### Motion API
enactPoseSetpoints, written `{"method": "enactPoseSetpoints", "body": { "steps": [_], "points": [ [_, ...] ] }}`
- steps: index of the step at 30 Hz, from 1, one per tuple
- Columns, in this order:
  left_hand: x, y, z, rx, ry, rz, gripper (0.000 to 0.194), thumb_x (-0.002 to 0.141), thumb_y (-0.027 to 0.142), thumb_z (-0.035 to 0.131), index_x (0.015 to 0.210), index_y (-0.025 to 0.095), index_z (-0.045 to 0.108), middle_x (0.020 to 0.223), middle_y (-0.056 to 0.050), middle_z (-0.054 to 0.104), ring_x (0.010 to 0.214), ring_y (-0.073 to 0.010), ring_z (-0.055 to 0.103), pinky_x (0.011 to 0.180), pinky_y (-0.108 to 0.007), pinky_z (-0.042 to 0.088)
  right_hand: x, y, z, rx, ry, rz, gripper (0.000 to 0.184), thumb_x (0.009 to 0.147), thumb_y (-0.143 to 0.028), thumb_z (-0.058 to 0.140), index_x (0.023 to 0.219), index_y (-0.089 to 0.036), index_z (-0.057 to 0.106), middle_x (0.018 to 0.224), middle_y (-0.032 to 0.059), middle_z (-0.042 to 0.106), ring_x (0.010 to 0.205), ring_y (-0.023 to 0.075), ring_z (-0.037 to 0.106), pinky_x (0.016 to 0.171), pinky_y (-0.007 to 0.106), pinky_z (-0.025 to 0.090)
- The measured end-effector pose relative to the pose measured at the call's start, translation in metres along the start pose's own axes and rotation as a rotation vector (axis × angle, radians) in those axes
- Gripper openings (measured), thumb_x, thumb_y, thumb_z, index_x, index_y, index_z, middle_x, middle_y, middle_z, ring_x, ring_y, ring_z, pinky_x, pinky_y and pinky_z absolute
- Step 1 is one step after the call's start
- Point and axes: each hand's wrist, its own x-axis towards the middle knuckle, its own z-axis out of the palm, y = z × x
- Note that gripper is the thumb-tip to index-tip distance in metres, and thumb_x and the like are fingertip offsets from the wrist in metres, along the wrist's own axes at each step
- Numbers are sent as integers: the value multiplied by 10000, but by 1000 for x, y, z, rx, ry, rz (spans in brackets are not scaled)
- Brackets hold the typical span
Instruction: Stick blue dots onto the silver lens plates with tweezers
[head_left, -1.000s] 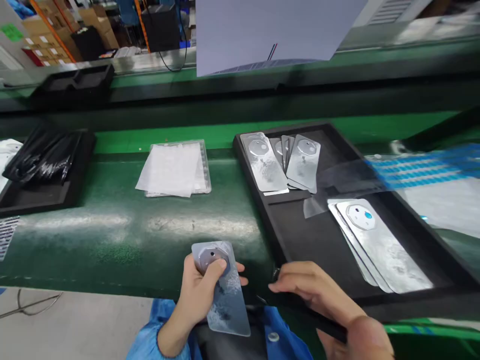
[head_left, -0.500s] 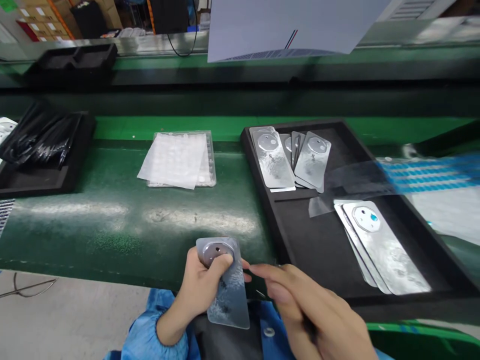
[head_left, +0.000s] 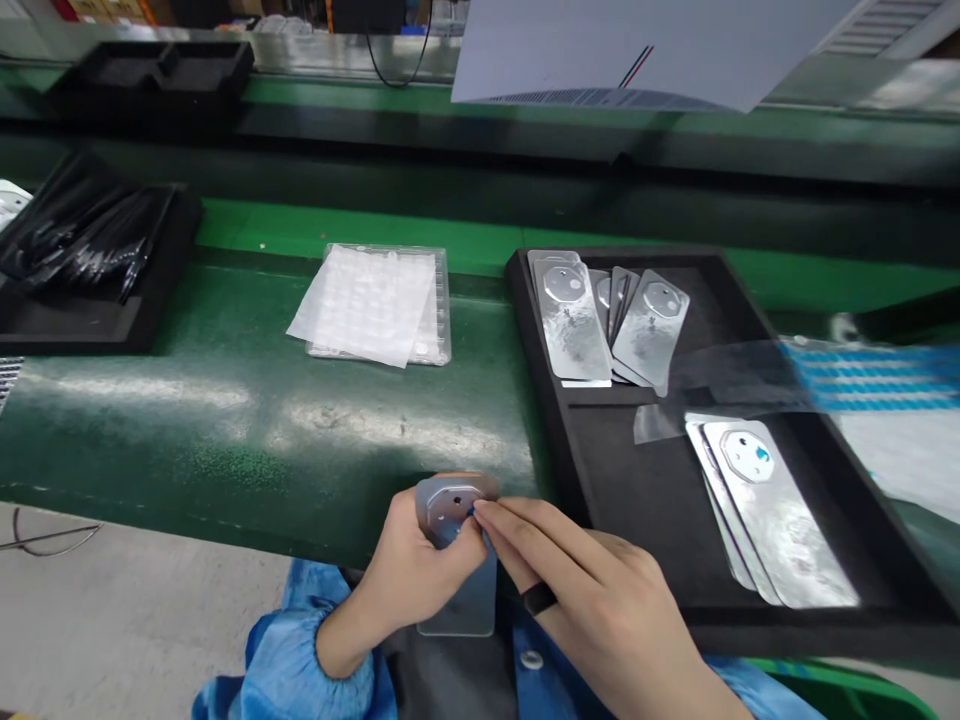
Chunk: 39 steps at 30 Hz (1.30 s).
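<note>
We see the left hand (head_left: 416,575) clenched round a foil-covered panel (head_left: 461,605), held just off the green bench (head_left: 225,440). The right fingertips (head_left: 484,515) touch near its hole, perhaps pinching film. A slip could drop the panel or scrape it against the black tray (head_left: 541,400).

My station's a green belt line (head_left: 225,440), overhead light glaring on it (head_left: 150,390), pale grey floor (head_left: 135,600) below. Past it I've got a second green rail (head_left: 450,100) with an empty-looking black foam tray (head_left: 150,65), a hanging pale sheet (head_left: 637,50), and a black cable (head_left: 394,60).
</note>
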Motion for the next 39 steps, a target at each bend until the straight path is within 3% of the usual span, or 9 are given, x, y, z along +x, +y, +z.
{"method": "enactPoseSetpoints", "body": {
  "steps": [10, 16, 19, 23, 28, 39],
  "points": [
    [-1, 4, -1, 11, -64, 2, 231, 942, 246, 652, 1109, 196, 804, 1014, -46, 828, 1004, -234, 773, 880, -285, 600, 14, 2, -3, -98, -111, -73, 283, 974, 7, 393, 1076, -119, 626, 926, 66, 765, 578, 149, 701, 445, 303, 468],
    [-1, 4, -3, 67, -48, -22, 150, 923, 264, 658, 907, 171, 774, 888, -39, 792, 892, -233, 752, 791, -288, 601, 15, 10, -2, -45, -69, -150, 206, 1089, -107, 407, 1125, -126, 610, 941, 76, 775, 608, 141, 703, 534, 278, 542],
    [-1, 4, -4, 69, -51, -26, 149, 920, 273, 660, 897, 169, 765, 865, -36, 781, 857, -223, 742, 759, -279, 597, 11, 14, 0, -1, -53, -167, 170, 1083, -101, 460, 1128, -122, 623, 947, 80, 773, 695, 153, 730, 600, 271, 570],
    [0, 7, -5, 29, -68, -13, 154, 921, 241, 646, 971, 170, 774, 934, -44, 799, 907, -225, 753, 788, -281, 599, 5, 21, 2, 66, -78, -210, 228, 1043, -18, 457, 1167, -82, 638, 1003, 111, 775, 816, 173, 744, 640, 283, 581],
    [-1, 11, -7, -54, -111, -23, 400, 870, 202, 657, 1262, 143, 703, 1072, -90, 802, 977, -245, 756, 831, -316, 607, 0, 25, 5, 85, -30, -246, 226, 1050, -24, 452, 1154, -51, 651, 997, 142, 779, 840, 193, 743, 609, 299, 569],
    [-3, 8, -8, -92, -71, -60, 429, 888, 205, 646, 1311, 148, 689, 1164, -89, 793, 1031, -238, 740, 905, -312, 580, 2, 23, 4, 80, -66, -221, 182, 1073, -66, 468, 1122, -60, 643, 968, 121, 771, 808, 180, 742, 594, 296, 556]
  ]
}}
